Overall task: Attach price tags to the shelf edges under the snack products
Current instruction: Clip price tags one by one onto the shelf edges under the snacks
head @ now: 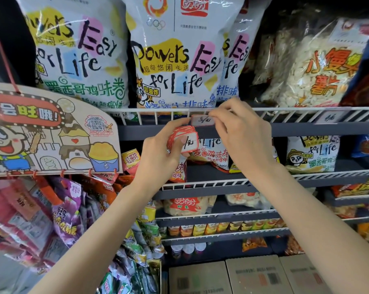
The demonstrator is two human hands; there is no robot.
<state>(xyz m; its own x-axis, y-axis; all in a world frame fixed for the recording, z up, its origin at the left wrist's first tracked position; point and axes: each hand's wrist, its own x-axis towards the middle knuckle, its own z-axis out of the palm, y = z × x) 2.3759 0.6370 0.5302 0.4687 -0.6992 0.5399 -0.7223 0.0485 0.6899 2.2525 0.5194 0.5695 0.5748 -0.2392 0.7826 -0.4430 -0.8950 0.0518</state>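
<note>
Red-bordered stack of price tags (182, 140) clutched in the left hand (160, 152), fingers curled round it just below the shelf edge (296, 128). Right hand (236, 132) pinched a single price tag (202, 120) against the white wire rail (158, 111), left fingertips touching its other end. Stood behind: big snack bags (175, 60), directly above that tag.

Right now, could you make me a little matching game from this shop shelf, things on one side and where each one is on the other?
Things:
1. stack of tags
2. single tag
3. cartoon sign
4. cardboard boxes

Places:
A. hanging at far left
B. on the wire rail
C. at the bottom
D. in the left hand

Pairs: 1-D, 2-B, 3-A, 4-C
</note>
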